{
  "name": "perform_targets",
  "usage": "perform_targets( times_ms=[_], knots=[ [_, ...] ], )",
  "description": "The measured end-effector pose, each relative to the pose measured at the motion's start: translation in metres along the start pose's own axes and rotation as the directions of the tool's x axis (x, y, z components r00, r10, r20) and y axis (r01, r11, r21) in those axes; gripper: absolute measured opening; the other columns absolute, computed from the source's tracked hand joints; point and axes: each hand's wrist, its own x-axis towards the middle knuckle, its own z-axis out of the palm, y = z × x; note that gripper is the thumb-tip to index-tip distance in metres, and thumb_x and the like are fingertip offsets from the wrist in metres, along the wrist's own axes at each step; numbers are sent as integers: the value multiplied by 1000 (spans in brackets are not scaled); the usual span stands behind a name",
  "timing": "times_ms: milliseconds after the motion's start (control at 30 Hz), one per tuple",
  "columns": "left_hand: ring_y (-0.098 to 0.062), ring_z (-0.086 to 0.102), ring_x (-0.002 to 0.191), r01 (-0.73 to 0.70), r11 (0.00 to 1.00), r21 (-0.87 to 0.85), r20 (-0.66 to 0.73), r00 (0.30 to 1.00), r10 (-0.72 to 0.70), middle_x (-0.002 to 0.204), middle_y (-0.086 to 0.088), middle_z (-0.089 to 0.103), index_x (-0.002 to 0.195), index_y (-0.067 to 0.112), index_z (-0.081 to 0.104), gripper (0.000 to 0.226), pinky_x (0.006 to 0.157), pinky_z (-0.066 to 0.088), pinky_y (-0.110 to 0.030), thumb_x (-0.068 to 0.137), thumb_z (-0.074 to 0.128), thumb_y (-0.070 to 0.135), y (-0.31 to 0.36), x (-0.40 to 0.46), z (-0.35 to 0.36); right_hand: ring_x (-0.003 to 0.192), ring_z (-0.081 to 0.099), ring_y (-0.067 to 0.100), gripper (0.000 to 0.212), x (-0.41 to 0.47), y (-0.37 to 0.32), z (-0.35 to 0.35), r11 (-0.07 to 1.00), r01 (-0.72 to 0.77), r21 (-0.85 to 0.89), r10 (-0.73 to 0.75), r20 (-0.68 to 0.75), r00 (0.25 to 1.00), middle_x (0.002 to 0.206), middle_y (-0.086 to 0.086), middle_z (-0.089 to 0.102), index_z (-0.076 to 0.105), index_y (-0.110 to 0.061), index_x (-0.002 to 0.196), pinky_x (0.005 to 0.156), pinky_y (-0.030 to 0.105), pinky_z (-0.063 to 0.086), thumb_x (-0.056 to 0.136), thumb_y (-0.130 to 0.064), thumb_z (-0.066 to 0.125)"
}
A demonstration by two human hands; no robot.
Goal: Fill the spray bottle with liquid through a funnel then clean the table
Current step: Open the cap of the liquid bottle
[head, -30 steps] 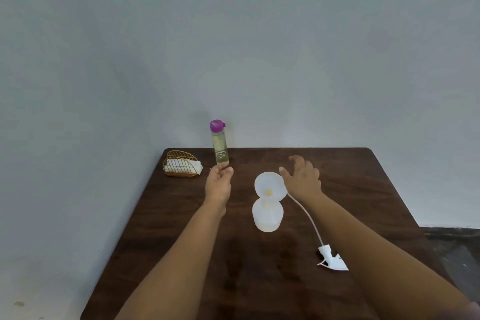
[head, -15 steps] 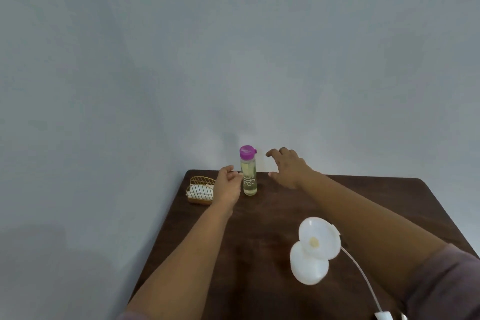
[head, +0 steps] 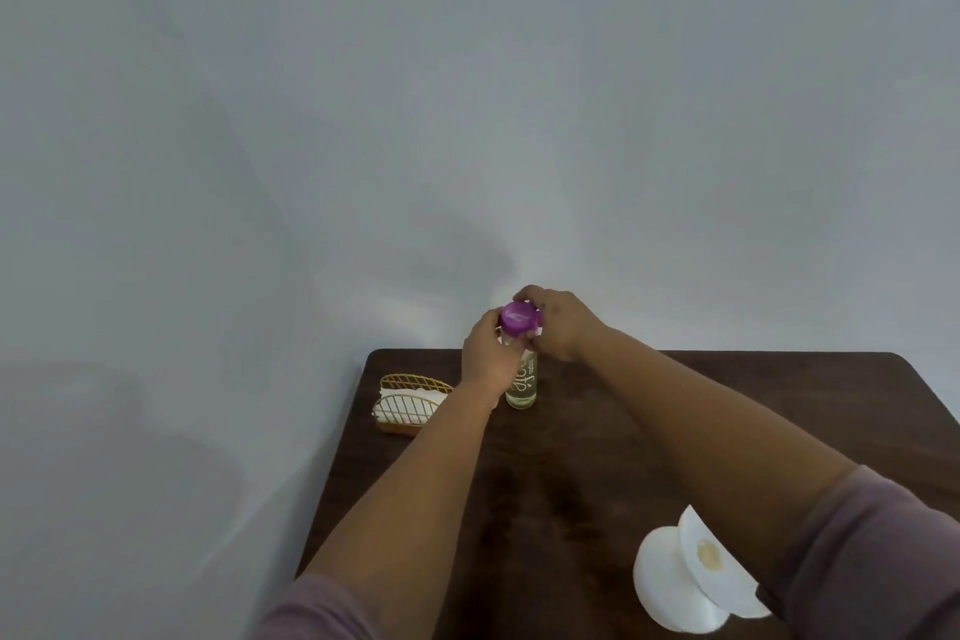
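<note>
Purple cap (head: 517, 317) gripped by right hand (head: 563, 327) fingers — left hand (head: 488, 353) wrapped round clear bottle (head: 522, 382) neck, upright on dark table (head: 597, 431) — funnel (head: 701, 572) well apart

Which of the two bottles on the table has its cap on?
The clear bottle of yellowish liquid, with the purple cap. The white spray bottle carries a funnel instead.

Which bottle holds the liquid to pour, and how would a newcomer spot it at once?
Look to the far left corner of the dark wooden table, beside the gold wire napkin holder. There stands a slim clear bottle of pale yellow liquid, held by the left hand and right hand. Its purple cap sets it apart.
</note>
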Motion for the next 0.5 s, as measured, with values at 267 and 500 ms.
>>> perform_targets(
  times_ms=[267,500],
  knots=[
    [-19,55,119,-83,995,-56,-85,993,78,128,0,59,134,20,51,51,101,49,-39,87,72,22,-9,-35,5,99,59,22,43,-38,-10,0,995,101,6,-100,-86,991,112,7,64,54,-12,124,82,26,45,83,-4,61],
    [-15,58,110,-245,969,19,-72,967,246,121,5,60,128,19,56,46,96,49,-33,86,73,25,-2,-120,-17,95,61,25,44,-121,-32,-12,982,185,-40,-187,-71,980,107,11,65,55,-8,120,77,24,41,78,-8,69]
  ],
)
